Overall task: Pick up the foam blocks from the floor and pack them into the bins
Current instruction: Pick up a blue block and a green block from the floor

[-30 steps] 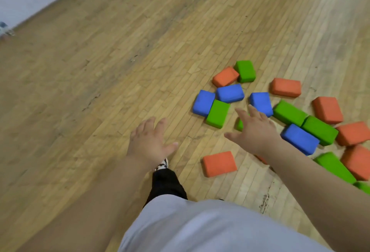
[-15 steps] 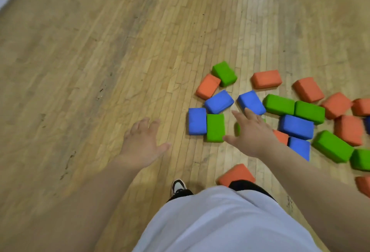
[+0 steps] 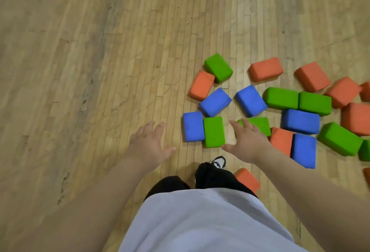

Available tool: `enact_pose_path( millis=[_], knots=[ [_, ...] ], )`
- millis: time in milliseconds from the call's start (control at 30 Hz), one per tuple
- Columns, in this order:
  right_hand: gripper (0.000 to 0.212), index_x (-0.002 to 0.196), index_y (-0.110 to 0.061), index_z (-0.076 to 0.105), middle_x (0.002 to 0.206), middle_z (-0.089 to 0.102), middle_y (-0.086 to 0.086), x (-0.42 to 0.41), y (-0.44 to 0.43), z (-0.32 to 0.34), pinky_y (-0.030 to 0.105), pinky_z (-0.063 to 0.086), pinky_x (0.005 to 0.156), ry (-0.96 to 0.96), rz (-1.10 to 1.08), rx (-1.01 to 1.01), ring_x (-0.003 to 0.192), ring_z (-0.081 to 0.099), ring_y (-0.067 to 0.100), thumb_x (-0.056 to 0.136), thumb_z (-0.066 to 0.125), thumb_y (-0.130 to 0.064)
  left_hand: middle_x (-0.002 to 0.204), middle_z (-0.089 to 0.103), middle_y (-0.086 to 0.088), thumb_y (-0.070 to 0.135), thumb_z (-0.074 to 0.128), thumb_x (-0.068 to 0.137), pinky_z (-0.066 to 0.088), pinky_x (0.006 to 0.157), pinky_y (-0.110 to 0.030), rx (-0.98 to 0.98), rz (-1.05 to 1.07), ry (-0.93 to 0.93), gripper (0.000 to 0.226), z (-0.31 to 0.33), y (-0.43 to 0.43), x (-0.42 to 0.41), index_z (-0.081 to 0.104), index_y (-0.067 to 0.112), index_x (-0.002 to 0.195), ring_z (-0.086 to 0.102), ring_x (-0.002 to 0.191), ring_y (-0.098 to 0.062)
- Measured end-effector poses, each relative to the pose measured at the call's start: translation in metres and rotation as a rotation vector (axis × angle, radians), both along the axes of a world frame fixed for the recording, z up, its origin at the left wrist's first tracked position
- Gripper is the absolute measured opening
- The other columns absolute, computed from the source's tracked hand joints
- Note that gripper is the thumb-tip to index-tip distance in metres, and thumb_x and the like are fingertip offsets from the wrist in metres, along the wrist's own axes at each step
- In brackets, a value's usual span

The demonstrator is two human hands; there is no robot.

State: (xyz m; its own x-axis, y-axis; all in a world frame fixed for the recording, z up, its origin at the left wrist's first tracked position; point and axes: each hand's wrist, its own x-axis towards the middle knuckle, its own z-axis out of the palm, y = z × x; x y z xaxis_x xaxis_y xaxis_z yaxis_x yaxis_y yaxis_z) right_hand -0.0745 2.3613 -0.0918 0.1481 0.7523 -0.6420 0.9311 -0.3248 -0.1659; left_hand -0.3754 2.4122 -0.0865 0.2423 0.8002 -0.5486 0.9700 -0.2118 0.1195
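Several blue, green and orange foam blocks lie scattered on the wooden floor (image 3: 100,71) ahead and to the right. A blue block (image 3: 193,126) and a green block (image 3: 213,131) lie side by side nearest my hands. My left hand (image 3: 148,145) hovers open, left of that pair. Over a second green block (image 3: 260,125), partly covering it, my right hand (image 3: 249,142) is spread open. Neither hand holds anything. One orange block (image 3: 247,179) lies by my right foot, partly hidden by my leg. No bin is in view.
My white shirt fills the lower middle, with black trousers and a shoe (image 3: 219,161) below the hands. More blocks run off the right edge, among them an orange one (image 3: 356,118) and a green one (image 3: 340,138). Bare floorboards stretch to the left and far side.
I have stepped closer and the view has tipped down, so the blocks sit nearer and larger. Both hands stay open and have moved toward the blue and green pair.
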Motion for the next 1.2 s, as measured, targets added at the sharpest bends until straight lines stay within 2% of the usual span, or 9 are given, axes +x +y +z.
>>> enact_pose_path(
  millis=[167,300,467,633,833,933,1067,1133,1200],
  knots=[
    [0.102,0.161,-0.035,0.012,0.168,0.011,0.007,0.027,0.072,-0.051,0.053,0.032,0.117,0.003,0.031,-0.089,0.150,0.023,0.037,0.081,0.063,-0.070,0.167,0.018,-0.010,0.075,0.054,0.087,0.030,0.120,-0.050,-0.026,-0.047,0.029,0.097,-0.035,0.073,0.031,0.011,0.030,0.160,0.021,0.153,-0.030],
    [0.105,0.161,-0.036,0.008,0.170,0.004,0.006,0.037,0.122,-0.130,0.052,0.030,0.116,0.024,0.035,-0.158,0.152,0.018,0.035,0.080,0.064,-0.071,0.168,0.012,-0.007,0.075,0.057,0.084,0.028,0.121,-0.049,-0.154,-0.135,0.051,0.099,-0.118,0.134,0.059,0.011,0.032,0.160,0.014,0.154,-0.029],
    [0.113,0.161,-0.036,0.000,0.170,-0.006,0.009,0.058,0.162,-0.304,0.053,0.029,0.117,0.018,0.004,-0.253,0.153,0.011,0.038,0.078,0.068,-0.070,0.166,0.011,-0.008,0.073,0.061,0.083,0.023,0.120,-0.043,-0.243,-0.363,0.103,0.106,-0.302,0.210,0.115,0.004,0.032,0.162,0.015,0.153,-0.030],
    [0.130,0.158,-0.041,-0.015,0.168,-0.023,0.007,0.070,0.196,-0.502,0.058,0.026,0.118,0.008,-0.029,-0.256,0.153,0.000,0.047,0.070,0.074,-0.075,0.161,0.017,-0.013,0.075,0.069,0.075,0.024,0.118,-0.045,-0.188,-0.530,0.134,0.118,-0.514,0.255,0.147,0.002,0.032,0.163,0.020,0.147,-0.035],
    [0.153,0.144,-0.053,-0.035,0.153,-0.050,0.000,0.064,0.172,-0.682,0.067,0.030,0.114,0.000,-0.159,-0.256,0.149,-0.003,0.056,0.052,0.086,-0.073,0.152,0.033,-0.013,0.082,0.078,0.056,0.041,0.105,-0.053,-0.224,-0.449,0.128,0.147,-0.700,0.259,0.152,-0.019,0.037,0.156,0.039,0.135,-0.039],
    [0.154,0.146,-0.056,-0.030,0.157,-0.045,0.001,0.062,0.148,-0.706,0.064,0.032,0.114,0.024,-0.161,-0.161,0.147,0.010,0.057,0.047,0.087,-0.075,0.149,0.036,-0.011,0.079,0.081,0.054,0.042,0.101,-0.053,-0.273,-0.420,0.085,0.149,-0.724,0.253,0.138,-0.018,0.038,0.157,0.039,0.133,-0.039],
    [0.154,0.154,-0.044,-0.022,0.163,-0.030,0.014,0.056,0.136,-0.702,0.056,0.030,0.118,0.029,-0.250,-0.093,0.148,0.016,0.049,0.051,0.092,-0.065,0.152,0.033,-0.011,0.072,0.086,0.054,0.043,0.106,-0.054,-0.315,-0.384,0.074,0.147,-0.716,0.244,0.129,-0.014,0.041,0.157,0.035,0.137,-0.037],
    [0.151,0.156,-0.042,-0.019,0.166,-0.015,0.021,0.058,0.140,-0.691,0.052,0.028,0.119,0.036,-0.362,-0.067,0.148,0.020,0.046,0.056,0.093,-0.059,0.160,0.023,-0.012,0.071,0.086,0.057,0.037,0.113,-0.051,-0.315,-0.353,0.086,0.142,-0.703,0.248,0.125,-0.010,0.042,0.158,0.028,0.143,-0.036],
    [0.148,0.157,-0.040,-0.017,0.166,0.008,0.021,0.064,0.146,-0.681,0.050,0.028,0.118,0.057,-0.425,-0.028,0.145,0.027,0.044,0.058,0.092,-0.057,0.160,0.027,-0.007,0.072,0.082,0.062,0.033,0.114,-0.045,-0.309,-0.371,0.086,0.133,-0.688,0.256,0.119,-0.003,0.044,0.159,0.028,0.142,-0.034]
  ],
)
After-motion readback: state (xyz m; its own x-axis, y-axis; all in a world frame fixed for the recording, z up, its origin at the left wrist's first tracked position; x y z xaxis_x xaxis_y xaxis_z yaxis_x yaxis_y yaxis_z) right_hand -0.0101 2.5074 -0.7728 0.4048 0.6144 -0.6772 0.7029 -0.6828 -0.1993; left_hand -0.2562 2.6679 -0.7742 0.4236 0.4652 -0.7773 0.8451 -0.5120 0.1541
